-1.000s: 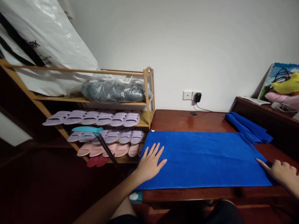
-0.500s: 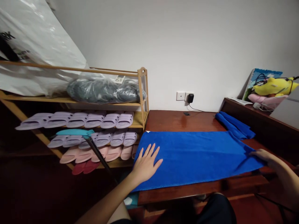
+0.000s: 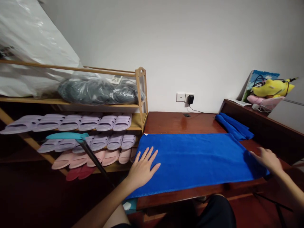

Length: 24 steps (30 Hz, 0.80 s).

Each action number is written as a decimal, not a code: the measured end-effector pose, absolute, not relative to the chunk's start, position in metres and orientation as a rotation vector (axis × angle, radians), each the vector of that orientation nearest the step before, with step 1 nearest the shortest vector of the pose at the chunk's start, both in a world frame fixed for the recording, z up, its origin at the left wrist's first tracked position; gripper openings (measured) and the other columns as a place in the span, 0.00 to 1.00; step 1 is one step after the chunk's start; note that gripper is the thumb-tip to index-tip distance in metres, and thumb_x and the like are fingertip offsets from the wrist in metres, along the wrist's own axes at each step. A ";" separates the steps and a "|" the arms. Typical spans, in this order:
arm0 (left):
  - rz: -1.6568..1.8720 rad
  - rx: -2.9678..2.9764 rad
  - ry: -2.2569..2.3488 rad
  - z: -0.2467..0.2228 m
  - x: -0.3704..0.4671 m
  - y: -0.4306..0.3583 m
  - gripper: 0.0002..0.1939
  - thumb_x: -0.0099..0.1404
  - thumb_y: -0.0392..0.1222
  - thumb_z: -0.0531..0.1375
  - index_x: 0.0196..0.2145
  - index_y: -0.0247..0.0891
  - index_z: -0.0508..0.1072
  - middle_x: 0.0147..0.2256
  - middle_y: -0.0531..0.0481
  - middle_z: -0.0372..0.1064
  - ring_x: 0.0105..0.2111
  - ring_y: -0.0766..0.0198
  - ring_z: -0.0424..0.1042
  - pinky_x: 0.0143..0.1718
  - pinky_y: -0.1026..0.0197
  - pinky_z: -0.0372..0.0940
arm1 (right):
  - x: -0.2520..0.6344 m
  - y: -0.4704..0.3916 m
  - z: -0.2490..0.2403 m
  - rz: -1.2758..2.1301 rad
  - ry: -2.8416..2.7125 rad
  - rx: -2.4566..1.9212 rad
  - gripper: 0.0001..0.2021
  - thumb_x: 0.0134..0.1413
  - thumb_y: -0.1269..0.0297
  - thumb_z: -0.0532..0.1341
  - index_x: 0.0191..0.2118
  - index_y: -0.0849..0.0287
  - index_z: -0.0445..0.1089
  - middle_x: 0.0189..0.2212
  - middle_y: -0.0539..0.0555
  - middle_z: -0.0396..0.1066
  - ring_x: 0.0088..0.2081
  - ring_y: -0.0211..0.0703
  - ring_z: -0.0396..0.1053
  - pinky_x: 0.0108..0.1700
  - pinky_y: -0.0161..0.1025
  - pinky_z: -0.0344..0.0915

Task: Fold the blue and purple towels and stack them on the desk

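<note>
A blue towel (image 3: 190,161) lies spread over the reddish-brown wooden desk (image 3: 180,123), with a small white tag at its far left corner and a stitched near edge hanging slightly over the front. My left hand (image 3: 142,167) rests flat on the towel's left end, fingers spread. At the right end, my right hand (image 3: 269,161) is by the towel's edge with thumb and fingers apart, casting a shadow on the cloth. Behind it, a second folded blue towel (image 3: 234,126) lies against the raised side of the desk.
Left of the desk stands a wooden shoe rack (image 3: 141,95) with rows of purple slippers (image 3: 90,122) and pink slippers (image 3: 111,156). A teal-headed pole (image 3: 95,158) leans before it. A plugged black adapter (image 3: 190,99) is on the wall. A yellow plush toy (image 3: 273,88) sits on the right ledge.
My right hand has opened from its pinch on the towel's right edge. The towel's right end now lies smoother. My left hand stays flat; the view has shifted slightly right.
</note>
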<state>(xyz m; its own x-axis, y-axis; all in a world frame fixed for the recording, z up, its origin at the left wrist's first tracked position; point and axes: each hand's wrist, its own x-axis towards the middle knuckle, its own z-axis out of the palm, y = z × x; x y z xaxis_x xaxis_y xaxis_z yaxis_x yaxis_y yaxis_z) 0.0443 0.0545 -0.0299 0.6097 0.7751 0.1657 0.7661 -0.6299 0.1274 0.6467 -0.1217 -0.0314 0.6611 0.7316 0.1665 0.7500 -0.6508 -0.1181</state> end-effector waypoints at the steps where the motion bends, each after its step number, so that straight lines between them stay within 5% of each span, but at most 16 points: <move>1: 0.321 2.785 1.333 -0.030 0.042 0.054 0.32 0.68 0.61 0.44 0.64 0.44 0.53 0.65 0.47 0.43 0.64 0.50 0.42 0.61 0.41 0.42 | 0.640 -0.112 -0.039 -0.159 -1.238 -2.690 0.38 0.52 0.37 0.43 0.58 0.61 0.59 0.57 0.72 0.57 0.57 0.66 0.58 0.50 0.59 0.60; 4: 0.343 2.809 1.357 -0.031 0.034 0.053 0.32 0.68 0.60 0.45 0.64 0.44 0.52 0.65 0.48 0.44 0.65 0.50 0.42 0.61 0.41 0.41 | 0.623 -0.082 -0.061 -0.101 -1.343 -2.648 0.36 0.53 0.36 0.42 0.63 0.49 0.51 0.64 0.56 0.48 0.63 0.54 0.50 0.59 0.57 0.51; 8: 0.364 2.826 1.358 -0.035 0.026 0.054 0.31 0.68 0.60 0.45 0.64 0.45 0.52 0.65 0.49 0.45 0.64 0.51 0.42 0.61 0.41 0.43 | 0.617 -0.051 -0.068 -0.061 -1.335 -2.659 0.37 0.53 0.35 0.40 0.59 0.55 0.60 0.61 0.60 0.54 0.61 0.57 0.54 0.58 0.61 0.51; 11: 0.340 2.822 1.345 -0.036 0.024 0.056 0.31 0.69 0.59 0.45 0.65 0.45 0.50 0.65 0.49 0.43 0.64 0.52 0.43 0.60 0.43 0.47 | 0.622 -0.033 -0.065 -0.109 -1.322 -2.638 0.38 0.56 0.38 0.38 0.61 0.59 0.56 0.64 0.61 0.49 0.63 0.55 0.50 0.60 0.55 0.50; 15: 0.343 2.836 1.342 -0.035 0.027 0.057 0.31 0.69 0.59 0.46 0.65 0.46 0.50 0.65 0.49 0.43 0.64 0.51 0.44 0.60 0.43 0.49 | 0.632 -0.017 -0.071 -0.061 -1.336 -2.640 0.37 0.56 0.38 0.38 0.65 0.53 0.49 0.66 0.57 0.41 0.66 0.52 0.39 0.62 0.56 0.45; 24: 0.280 2.853 1.372 -0.032 0.037 0.063 0.31 0.68 0.61 0.45 0.64 0.47 0.52 0.64 0.49 0.45 0.64 0.50 0.44 0.60 0.41 0.46 | 0.661 0.000 -0.085 0.074 -1.321 -2.691 0.40 0.52 0.32 0.36 0.66 0.47 0.46 0.67 0.55 0.37 0.66 0.55 0.32 0.63 0.60 0.38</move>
<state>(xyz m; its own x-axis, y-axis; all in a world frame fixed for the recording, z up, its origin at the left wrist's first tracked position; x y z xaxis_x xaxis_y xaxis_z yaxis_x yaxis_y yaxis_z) 0.0369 0.0625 -0.0321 0.6119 0.7715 0.1743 0.7780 -0.6268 0.0429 0.6607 -0.0003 -0.0851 0.6124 0.7903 0.0185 0.7832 -0.6034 -0.1498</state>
